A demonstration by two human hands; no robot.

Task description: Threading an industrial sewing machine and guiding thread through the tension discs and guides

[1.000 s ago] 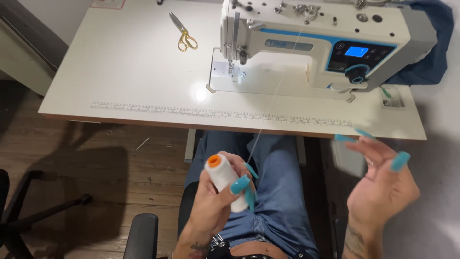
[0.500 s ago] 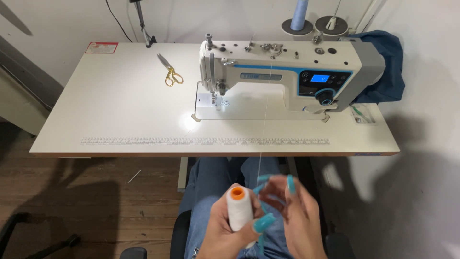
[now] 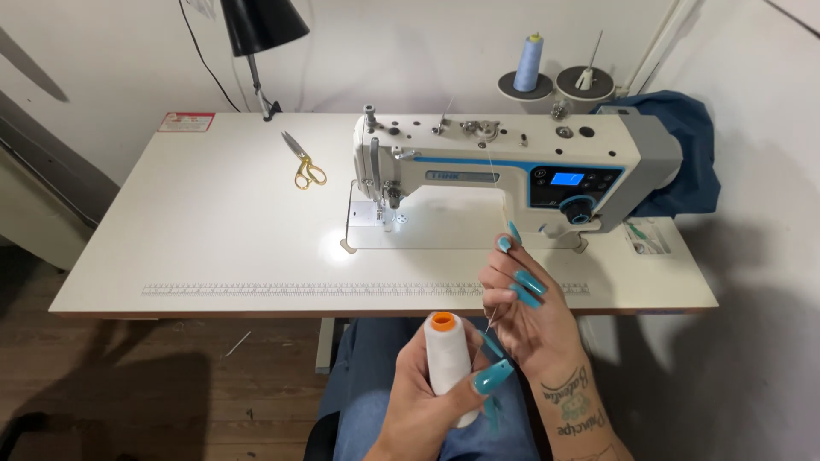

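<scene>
Looking back at the earlier pictures, the view has tipped up, so the lamp (image 3: 260, 24) and the two thread stands behind the sewing machine (image 3: 512, 175) now show. The right hand (image 3: 530, 312) has changed most. One second ago it was spread wide out to the side, far from the spool. Half a second ago it was low and close by the spool. Now it is a bit higher, in front of the desk (image 3: 213, 230) edge.

The left hand (image 3: 427, 397) comes up from the bottom with its palm turned inward. Its grip is closed around the white thread spool (image 3: 450, 363), with the thumb across the front. The right hand is tilted with its wrist low and its fingers up. Its grip is almost closed, and the fingertips pinch the thin thread (image 3: 490, 201). The long blue nails stick out.

The spool is above the person's lap, just in front of the desk edge. It stands nearly straight up, leaning a little. Its long axis runs up and down, and its orange top points up toward the desk. The thread runs from the pinch up to the top of the sewing machine.

Yellow scissors (image 3: 303, 162) lie on the desk, well apart from both hands.
</scene>
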